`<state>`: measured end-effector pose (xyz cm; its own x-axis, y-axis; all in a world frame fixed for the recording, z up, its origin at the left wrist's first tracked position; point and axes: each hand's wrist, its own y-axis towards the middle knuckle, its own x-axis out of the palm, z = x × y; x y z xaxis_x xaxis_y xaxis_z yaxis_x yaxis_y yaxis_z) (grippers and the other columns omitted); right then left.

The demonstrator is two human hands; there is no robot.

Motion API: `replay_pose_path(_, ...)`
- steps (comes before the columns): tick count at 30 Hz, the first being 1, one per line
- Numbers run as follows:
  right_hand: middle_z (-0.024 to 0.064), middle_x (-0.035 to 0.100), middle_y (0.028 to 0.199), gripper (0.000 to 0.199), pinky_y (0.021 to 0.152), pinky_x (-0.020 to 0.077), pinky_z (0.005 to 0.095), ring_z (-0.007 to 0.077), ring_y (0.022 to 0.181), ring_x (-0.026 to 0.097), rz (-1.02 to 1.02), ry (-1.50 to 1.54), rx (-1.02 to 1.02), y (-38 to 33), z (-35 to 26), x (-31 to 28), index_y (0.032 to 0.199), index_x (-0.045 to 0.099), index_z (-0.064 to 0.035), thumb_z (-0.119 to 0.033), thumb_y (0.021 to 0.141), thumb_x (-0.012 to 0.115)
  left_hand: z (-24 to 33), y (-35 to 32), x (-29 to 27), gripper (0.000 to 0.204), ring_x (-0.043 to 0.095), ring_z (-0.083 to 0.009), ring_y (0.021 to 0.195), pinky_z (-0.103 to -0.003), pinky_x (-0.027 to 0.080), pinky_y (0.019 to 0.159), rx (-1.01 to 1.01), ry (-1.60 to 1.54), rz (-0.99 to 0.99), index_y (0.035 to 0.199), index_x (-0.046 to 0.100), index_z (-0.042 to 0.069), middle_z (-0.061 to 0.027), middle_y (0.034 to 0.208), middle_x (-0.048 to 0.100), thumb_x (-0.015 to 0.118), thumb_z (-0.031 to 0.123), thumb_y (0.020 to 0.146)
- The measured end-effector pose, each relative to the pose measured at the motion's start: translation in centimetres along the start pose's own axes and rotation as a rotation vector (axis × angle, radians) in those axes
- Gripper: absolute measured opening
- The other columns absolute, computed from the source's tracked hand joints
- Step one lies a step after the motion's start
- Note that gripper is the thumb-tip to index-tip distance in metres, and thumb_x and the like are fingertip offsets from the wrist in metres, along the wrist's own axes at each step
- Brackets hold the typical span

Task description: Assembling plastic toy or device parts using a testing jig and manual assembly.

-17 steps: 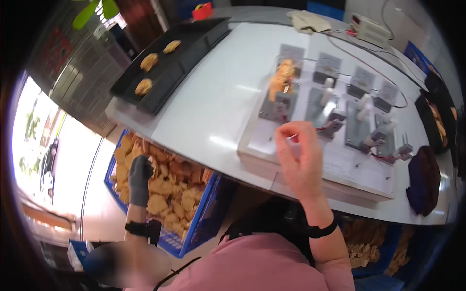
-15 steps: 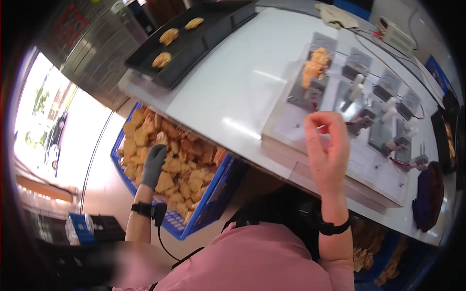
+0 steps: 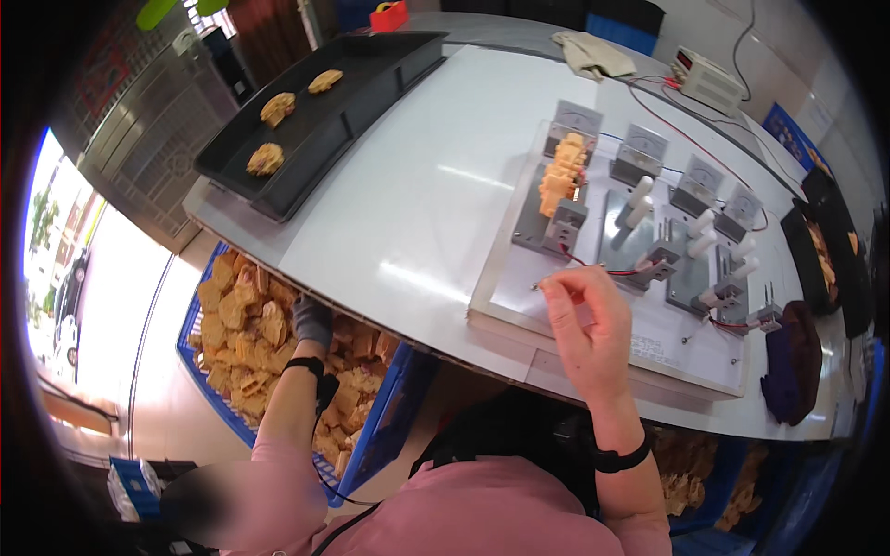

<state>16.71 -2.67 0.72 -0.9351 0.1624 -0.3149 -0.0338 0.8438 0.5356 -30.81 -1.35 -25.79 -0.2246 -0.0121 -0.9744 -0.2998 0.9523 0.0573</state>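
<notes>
Main risk, my read: right hand (image 3: 593,329) sits low over the test board (image 3: 514,276), close to the red-and-black leads (image 3: 623,272). A careless sweep could hook a lead or knock the white pegs (image 3: 640,208). The stack of tan pieces (image 3: 563,176) on the leftmost station looks uneven; a bump there could shift it. Left hand (image 3: 312,320) is down right by the worktop (image 3: 389,204) edge, so a fast lift could clip it.

Hands: right is bare, fingers curled, thumb and index tips close; can't tell if they meet, nothing visible held. Left is gloved, fingers partly hidden, so can't tell how open or whether it grips anything.

Containers: blue crate (image 3: 389,412) heaped with loose tan pieces (image 3: 246,324), left hand in among them. Black tray (image 3: 315,120), far left of worktop: three tan clumps (image 3: 266,159), spaced apart. Black bin (image 3: 795,232) at far right also has tan pieces.
</notes>
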Motion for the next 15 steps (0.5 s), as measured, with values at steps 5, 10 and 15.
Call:
replay_pose_path(5,0.0077,0.062,0.079,0.009,0.066,0.047,0.0319,0.0209,0.073,0.059,0.022,0.079,-0.02,0.0,0.3,-0.6,0.089,0.065,-0.0011,-0.009,0.091,0.069,1.3,-2.5,-7.3,0.036,0.06,-0.0349,0.109,-0.044,0.05,0.088,0.056,-0.12,-0.042,0.117,0.066,0.011,-0.0158,0.122,0.063,0.066,0.023,0.083)
replay_pose_path(10,0.0074,0.062,0.078,0.01,0.062,0.0462,0.0326,0.0215,0.072,0.058,-0.011,0.128,-0.037,0.2,0.1,-0.6,0.088,0.065,-0.0014,-0.01,0.091,0.07,-6.9,-8.4,-4.9,0.027,0.064,-0.0277,0.102,-0.04,0.052,0.085,-0.365,-1.007,0.086,0.113,0.061,0.002,-0.012,0.111,0.066,0.063,0.018,0.091)
replay_pose_path(15,0.0076,0.062,0.078,0.011,0.06,0.0455,0.0333,0.0225,0.071,0.058,-0.022,0.138,-0.059,0.3,0.1,-0.7,0.087,0.065,-0.0012,-0.01,0.09,0.07,-0.8,-16.0,-17.8,0.036,0.065,-0.0224,0.103,-0.04,0.054,0.086,-0.649,-2.358,-0.355,0.13,0.057,0.005,-0.01,0.113,0.067,0.054,0.018,0.096)
